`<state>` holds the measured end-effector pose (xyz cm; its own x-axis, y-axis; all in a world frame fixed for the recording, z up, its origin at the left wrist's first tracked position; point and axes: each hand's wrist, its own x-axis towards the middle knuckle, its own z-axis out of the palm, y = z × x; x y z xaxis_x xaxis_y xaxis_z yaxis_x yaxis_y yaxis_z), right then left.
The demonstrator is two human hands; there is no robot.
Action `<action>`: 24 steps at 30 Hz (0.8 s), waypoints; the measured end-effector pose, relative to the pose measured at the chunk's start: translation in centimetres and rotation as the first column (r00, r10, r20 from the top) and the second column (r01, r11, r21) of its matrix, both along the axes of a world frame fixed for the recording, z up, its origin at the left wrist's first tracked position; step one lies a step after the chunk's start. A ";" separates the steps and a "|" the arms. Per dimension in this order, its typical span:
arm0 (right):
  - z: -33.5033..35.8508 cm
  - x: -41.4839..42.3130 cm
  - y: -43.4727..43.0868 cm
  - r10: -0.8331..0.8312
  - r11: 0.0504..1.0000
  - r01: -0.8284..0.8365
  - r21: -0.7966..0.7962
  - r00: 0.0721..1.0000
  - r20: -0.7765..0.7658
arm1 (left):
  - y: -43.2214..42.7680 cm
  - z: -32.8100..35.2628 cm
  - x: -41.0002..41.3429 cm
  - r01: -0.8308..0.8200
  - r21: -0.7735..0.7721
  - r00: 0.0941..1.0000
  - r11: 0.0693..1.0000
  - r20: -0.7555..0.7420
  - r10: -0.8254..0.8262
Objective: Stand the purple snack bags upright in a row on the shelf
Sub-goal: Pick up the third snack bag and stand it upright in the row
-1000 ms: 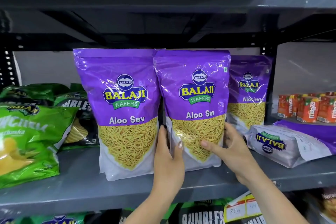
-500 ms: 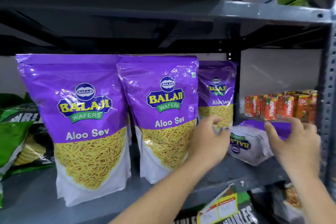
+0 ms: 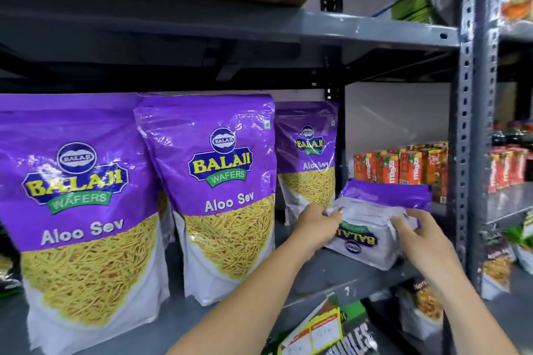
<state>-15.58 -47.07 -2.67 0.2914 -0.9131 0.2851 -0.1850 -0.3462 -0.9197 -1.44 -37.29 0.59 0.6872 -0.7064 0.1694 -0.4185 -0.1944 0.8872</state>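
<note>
Two large purple Aloo Sev bags stand upright side by side at the shelf front: one at the left (image 3: pixel 78 204), one in the middle (image 3: pixel 222 193). A third purple bag (image 3: pixel 307 158) stands further back. A fourth purple bag (image 3: pixel 372 228) lies flat on the grey shelf (image 3: pixel 326 277) at the right, logo upside down toward me. My left hand (image 3: pixel 315 223) grips its left end. My right hand (image 3: pixel 418 235) rests on its right side, fingers curled over the edge.
Red juice cartons (image 3: pixel 403 166) stand in a row behind the lying bag. A grey perforated upright post (image 3: pixel 468 153) bounds the shelf on the right. The upper shelf (image 3: pixel 288 26) carries a cardboard box. Snack packs with price tags (image 3: pixel 323 331) sit below.
Both hands left the middle upright bag, moved right and took hold of the flat-lying bag. The view swung to the right.
</note>
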 end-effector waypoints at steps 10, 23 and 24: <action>-0.6 -1.7 -0.1 0.192 0.968 -0.171 -0.186 0.976 0.100 | 4.1 -1.1 -1.2 0.058 -0.177 0.994 0.982 0.105 -0.039; -1.1 -2.0 -0.7 0.312 0.935 -0.237 -0.265 0.904 0.293 | 3.7 -2.1 -2.2 0.111 -0.269 0.956 0.957 0.291 -0.029; -1.0 -1.4 -0.9 0.329 0.930 -0.252 -0.269 0.898 0.294 | 3.8 -2.1 -2.1 0.089 -0.273 0.952 0.958 0.306 -0.002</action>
